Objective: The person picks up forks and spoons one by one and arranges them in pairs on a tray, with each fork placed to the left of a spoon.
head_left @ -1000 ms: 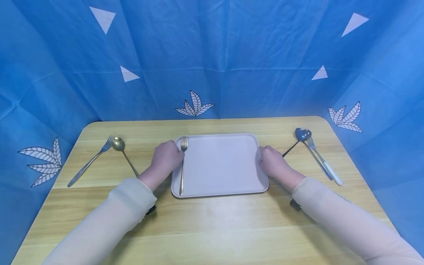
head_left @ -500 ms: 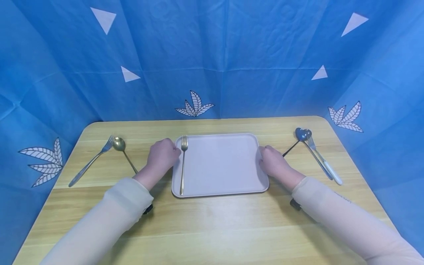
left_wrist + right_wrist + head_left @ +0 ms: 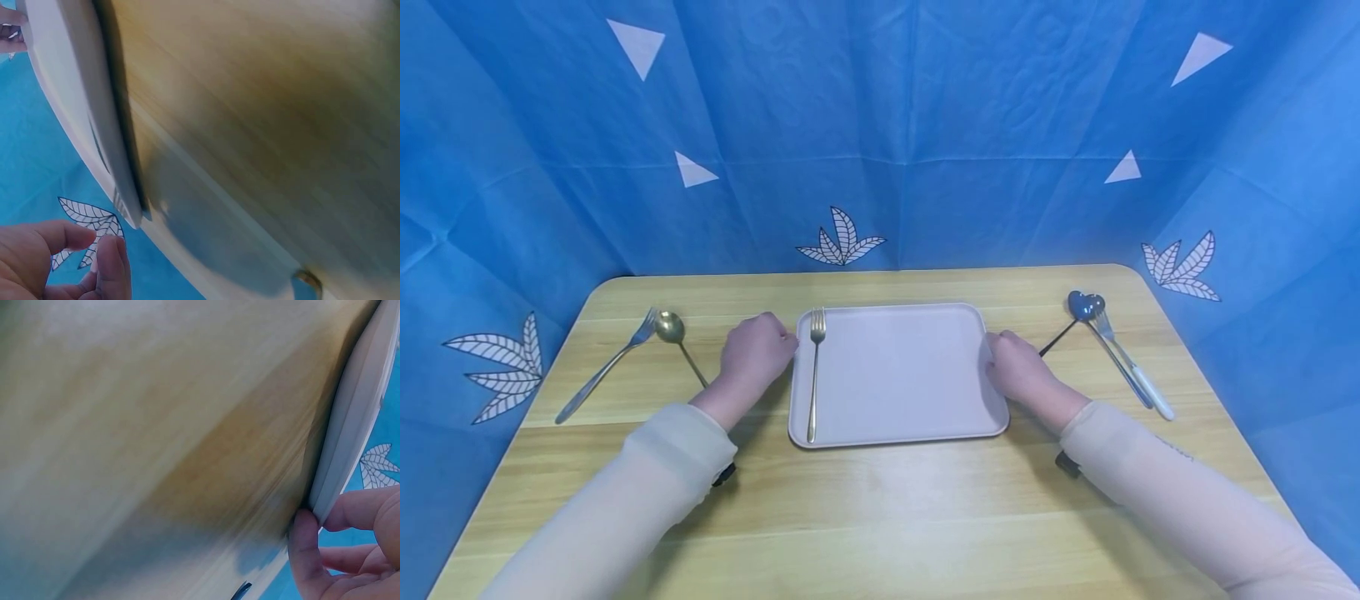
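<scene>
A pale rectangular tray [image 3: 902, 375] lies on the wooden table in the head view. Along its left side rests a gold fork [image 3: 814, 383], tines toward the far edge. My left hand [image 3: 756, 350] is just beside the tray's left rim. In the left wrist view, its thumb and fingers [image 3: 114, 265] are loosely bent with nothing between them, apart from the tray edge. My right hand [image 3: 1021, 367] pinches the tray's right rim; the right wrist view shows the thumb and forefinger [image 3: 356, 511] on either side of that rim.
To the left lie a silver fork [image 3: 610, 367] and a gold spoon [image 3: 670, 327], its handle partly behind my left arm. On the right are a dark heart-shaped spoon [image 3: 1080, 306], another spoon and a white-handled fork [image 3: 1150, 392]. A blue curtain [image 3: 902, 125] hangs behind the table.
My left hand has moved left, from over the tray's left edge at the gold fork to just beside the tray. The fork, tray and right hand have stayed put.
</scene>
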Tool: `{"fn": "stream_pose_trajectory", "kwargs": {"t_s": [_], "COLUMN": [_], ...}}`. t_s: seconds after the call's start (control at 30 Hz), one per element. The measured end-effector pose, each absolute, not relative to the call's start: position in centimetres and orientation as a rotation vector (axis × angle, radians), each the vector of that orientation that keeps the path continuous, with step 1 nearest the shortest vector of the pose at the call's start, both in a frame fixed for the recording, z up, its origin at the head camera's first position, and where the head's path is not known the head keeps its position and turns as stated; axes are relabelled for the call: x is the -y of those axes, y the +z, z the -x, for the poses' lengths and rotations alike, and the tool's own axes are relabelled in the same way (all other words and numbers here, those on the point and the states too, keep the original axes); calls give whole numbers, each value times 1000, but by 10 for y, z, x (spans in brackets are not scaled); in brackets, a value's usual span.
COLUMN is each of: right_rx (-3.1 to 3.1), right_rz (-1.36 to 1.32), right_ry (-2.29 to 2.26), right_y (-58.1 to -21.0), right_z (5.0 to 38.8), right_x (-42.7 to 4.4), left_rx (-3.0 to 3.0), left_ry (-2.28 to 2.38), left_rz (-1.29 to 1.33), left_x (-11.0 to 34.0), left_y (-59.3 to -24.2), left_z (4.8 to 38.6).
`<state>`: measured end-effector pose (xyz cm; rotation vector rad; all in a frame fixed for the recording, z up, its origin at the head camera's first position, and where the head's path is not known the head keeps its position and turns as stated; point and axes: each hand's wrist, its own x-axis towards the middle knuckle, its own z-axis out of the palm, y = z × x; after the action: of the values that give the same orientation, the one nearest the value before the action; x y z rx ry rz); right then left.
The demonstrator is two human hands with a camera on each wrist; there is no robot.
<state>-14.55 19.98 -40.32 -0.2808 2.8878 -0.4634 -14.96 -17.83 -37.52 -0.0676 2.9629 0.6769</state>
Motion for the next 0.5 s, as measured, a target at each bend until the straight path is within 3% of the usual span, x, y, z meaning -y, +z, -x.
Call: {"fn": "stream_pose_trajectory", "kwargs": {"t_s": [0.5], "right_rx": [-2882], "right_rz": [268], "right_ry": [-460], "right_y": [-403], "right_z": [144], "right_x": [-198], "left_rx": [-2937], "left_ry": [645], "left_rz": [159], "left_x": [200], "left_y": [-375], "left_z": [143]}}
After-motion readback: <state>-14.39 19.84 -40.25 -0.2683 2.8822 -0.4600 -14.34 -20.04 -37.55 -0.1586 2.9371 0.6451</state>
